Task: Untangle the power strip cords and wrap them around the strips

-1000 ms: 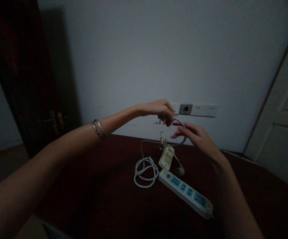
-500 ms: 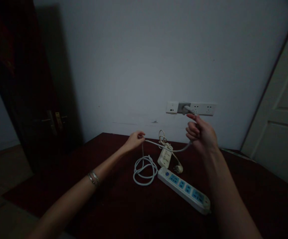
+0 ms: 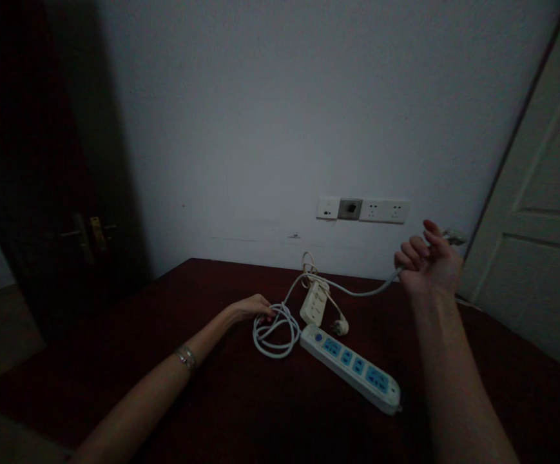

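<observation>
My right hand (image 3: 427,258) is raised at the right, closed around the white cord (image 3: 364,294). Its plug (image 3: 453,236) sticks out beyond the thumb side of that hand. From there the cord sags leftward over the table to a loose coil (image 3: 276,354). My left hand (image 3: 255,306) is low at the coil's left edge, with thumb and fingers closed on a loop. Right of the coil lies a white power strip with blue sockets (image 3: 350,367). Behind it is a smaller cream power strip (image 3: 314,303), whose own plug (image 3: 340,325) rests on the table.
The dark red table (image 3: 202,386) reaches back to the wall, where white wall sockets (image 3: 385,211) and a grey outlet plate (image 3: 350,209) are fixed. A dark door with a metal handle (image 3: 96,233) stands at the left, a pale door (image 3: 545,225) at the right.
My left hand has come down from the lifted part of the cord to the coil. My right hand has moved right with the plug, away from in front of the grey outlet.
</observation>
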The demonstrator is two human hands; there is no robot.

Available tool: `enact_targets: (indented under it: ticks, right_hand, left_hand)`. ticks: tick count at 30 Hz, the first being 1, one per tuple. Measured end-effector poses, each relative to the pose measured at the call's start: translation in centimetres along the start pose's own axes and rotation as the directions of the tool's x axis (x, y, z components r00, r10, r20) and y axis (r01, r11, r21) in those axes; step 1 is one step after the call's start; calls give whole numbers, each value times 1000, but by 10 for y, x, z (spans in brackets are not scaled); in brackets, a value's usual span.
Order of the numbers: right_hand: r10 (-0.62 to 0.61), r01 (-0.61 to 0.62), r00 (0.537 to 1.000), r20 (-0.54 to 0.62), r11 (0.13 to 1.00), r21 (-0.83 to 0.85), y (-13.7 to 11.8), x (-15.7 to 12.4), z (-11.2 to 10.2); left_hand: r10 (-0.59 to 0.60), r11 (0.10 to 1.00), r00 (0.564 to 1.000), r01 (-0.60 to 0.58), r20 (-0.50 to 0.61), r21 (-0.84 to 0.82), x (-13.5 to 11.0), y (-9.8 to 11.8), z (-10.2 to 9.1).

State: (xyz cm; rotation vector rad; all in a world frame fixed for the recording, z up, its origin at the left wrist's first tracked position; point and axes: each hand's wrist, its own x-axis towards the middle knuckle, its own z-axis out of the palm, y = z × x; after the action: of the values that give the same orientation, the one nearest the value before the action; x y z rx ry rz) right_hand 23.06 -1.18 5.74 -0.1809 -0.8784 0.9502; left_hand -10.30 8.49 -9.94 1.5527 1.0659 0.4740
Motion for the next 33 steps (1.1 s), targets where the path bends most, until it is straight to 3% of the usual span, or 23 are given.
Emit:
enact_targets:
  ticks: [2, 7, 11, 16, 21, 26, 30, 33]
  right_hand:
    - [31, -31, 999, 8, 999, -22, 6, 0, 1]
    - [149, -143, 988, 52, 985, -97, 24, 2, 6]
    - [301, -289, 952, 57, 944, -162, 38, 4, 7]
    - [476, -472, 879, -35, 856, -212, 51, 6, 3]
    - [536, -517, 840, -78, 749, -414, 68, 0, 7]
    - [544, -446, 837, -52, 625, -640, 99, -10, 23]
    - [452, -134, 884, 120, 492, -860, 117, -17, 29]
    - [545, 17, 801, 248, 393, -919, 124, -21, 27]
  left_hand:
    - [-29, 999, 999, 29, 28, -20, 2, 4, -1]
    - [-163, 969, 961, 199, 222, -149, 4, 16, -3]
    - [-185, 956, 948, 235, 257, -178, 9, 18, -3]
    - [-135, 981, 987, 146, 84, -130, 9, 29, -3]
    - [78, 997, 997, -77, 25, -22, -5, 54, -3]
    - [178, 978, 983, -182, 45, 101, -20, 79, 3]
    - [266, 953, 963, -268, 34, 142, -28, 92, 12]
    - [314, 933, 949, -311, 10, 180, -32, 99, 19]
